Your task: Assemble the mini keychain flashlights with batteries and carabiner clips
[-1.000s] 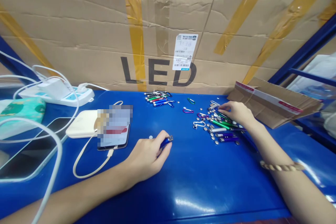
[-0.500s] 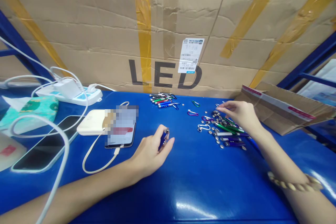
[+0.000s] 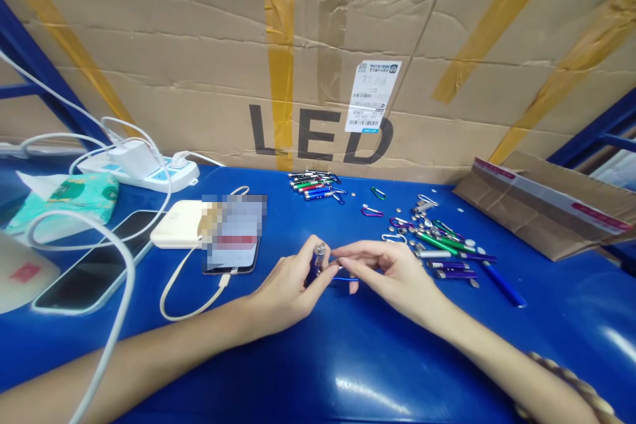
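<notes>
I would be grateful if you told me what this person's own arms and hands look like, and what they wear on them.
The left arm and right arm are bare, with no sleeves, and the left hand and right hand are ungloved. A tan beaded bracelet sits at the right wrist.

My left hand (image 3: 285, 285) grips a blue penlight (image 3: 318, 262) upright. My right hand (image 3: 392, 275) is just beside it, fingers over a thin blue carabiner (image 3: 346, 277). A loose pile of penlights and carabiners (image 3: 442, 245) lies to the right on the blue bench (image 3: 546, 358).
</notes>
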Action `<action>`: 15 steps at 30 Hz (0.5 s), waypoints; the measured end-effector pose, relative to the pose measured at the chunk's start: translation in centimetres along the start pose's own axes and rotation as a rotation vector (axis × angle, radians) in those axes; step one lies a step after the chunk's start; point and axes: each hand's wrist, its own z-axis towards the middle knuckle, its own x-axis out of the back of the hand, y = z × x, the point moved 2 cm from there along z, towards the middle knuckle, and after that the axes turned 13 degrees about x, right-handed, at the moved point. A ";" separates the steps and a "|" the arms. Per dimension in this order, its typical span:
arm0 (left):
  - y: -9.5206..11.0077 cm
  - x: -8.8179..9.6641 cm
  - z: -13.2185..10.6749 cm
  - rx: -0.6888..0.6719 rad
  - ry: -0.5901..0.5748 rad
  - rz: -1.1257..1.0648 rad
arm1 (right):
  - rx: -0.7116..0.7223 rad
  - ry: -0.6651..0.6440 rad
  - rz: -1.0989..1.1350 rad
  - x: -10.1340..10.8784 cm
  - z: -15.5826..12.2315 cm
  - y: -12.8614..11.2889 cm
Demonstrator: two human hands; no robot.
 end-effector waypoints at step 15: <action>-0.8 0.0 0.0 -0.037 0.312 0.017 | 0.344 -0.018 -0.338 0.3 -0.4 0.5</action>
